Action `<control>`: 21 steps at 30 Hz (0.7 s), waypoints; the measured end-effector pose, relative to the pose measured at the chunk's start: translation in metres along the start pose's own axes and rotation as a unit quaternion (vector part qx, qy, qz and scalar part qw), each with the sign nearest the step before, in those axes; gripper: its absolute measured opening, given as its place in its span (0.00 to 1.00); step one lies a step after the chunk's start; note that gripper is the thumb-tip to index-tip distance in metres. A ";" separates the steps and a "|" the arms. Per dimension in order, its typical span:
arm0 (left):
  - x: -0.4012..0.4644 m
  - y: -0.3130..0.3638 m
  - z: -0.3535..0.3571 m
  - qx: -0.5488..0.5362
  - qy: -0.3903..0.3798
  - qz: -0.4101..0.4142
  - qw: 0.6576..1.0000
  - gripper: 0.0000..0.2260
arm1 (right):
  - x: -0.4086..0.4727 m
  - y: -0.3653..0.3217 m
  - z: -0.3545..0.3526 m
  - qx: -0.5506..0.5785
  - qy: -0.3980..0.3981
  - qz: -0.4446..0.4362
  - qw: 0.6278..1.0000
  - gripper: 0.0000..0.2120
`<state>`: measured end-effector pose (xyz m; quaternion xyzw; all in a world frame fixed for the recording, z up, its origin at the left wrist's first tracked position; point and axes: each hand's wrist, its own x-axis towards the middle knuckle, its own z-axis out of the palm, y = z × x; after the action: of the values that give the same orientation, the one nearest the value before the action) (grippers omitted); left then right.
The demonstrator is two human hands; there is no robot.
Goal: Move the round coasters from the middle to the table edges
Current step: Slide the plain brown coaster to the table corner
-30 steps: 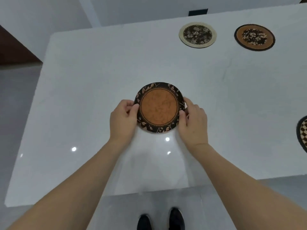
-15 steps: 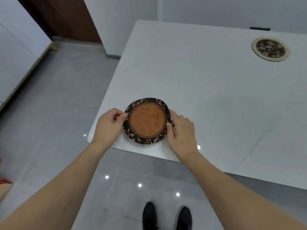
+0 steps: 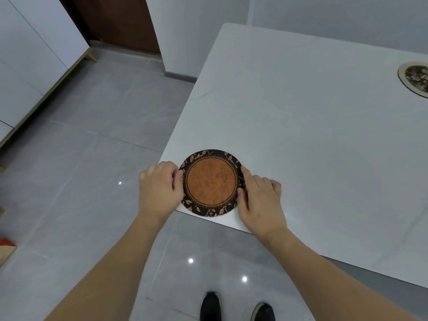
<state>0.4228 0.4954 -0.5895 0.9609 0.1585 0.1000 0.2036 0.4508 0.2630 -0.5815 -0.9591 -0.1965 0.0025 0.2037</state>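
While you hold the orange coaster [image 3: 211, 183] at the near left corner of the table [image 3: 312, 140], take stock as follows.

Head view, sole view.

Item: orange coaster, round, dark leaf-patterned border. Location: near left corner of the table, its lower left rim at or slightly past the table edge; whether it lies flat or is lifted a little, you cannot tell.

Risk one: overhang. If you let go with the rim past the corner, it may tip or slide off onto the grey floor [image 3: 88, 140]. Cause: too little of the disc supported, on a smooth glossy top.

Risk two: uneven release. If one hand lets go first, the other may drag or spin the disc outward.

Item: left hand [image 3: 158, 188]. Pose: back of hand up, forearm rising from the lower left, fingers curled, thumb and fingertips pinching the coaster's left rim. The hand hangs mostly beyond the table corner, over the floor.

Item: right hand [image 3: 260, 200]. Pose: back of hand up, forearm rising from the lower right, index finger laid along the upper right rim, thumb on the right rim, remaining fingers loosely curled on the tabletop.

Item: pale-rimmed floral coaster [image 3: 414, 78]. Location: far right, cut by the frame edge, well apart from both hands.

Item: your dark shoes [image 3: 236, 306], at the bottom, on the floor.
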 end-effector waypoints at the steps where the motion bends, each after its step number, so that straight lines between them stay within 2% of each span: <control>1: -0.001 -0.001 0.003 0.009 0.017 -0.001 1.000 0.09 | 0.001 0.000 0.004 -0.006 0.006 0.000 1.000 0.24; 21: 0.002 -0.001 0.005 0.043 0.020 -0.002 0.999 0.11 | 0.004 -0.005 0.006 -0.038 0.013 0.015 0.999 0.23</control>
<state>0.4253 0.4949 -0.5940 0.9664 0.1683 0.1116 0.1590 0.4522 0.2715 -0.5844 -0.9691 -0.1791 -0.0139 0.1692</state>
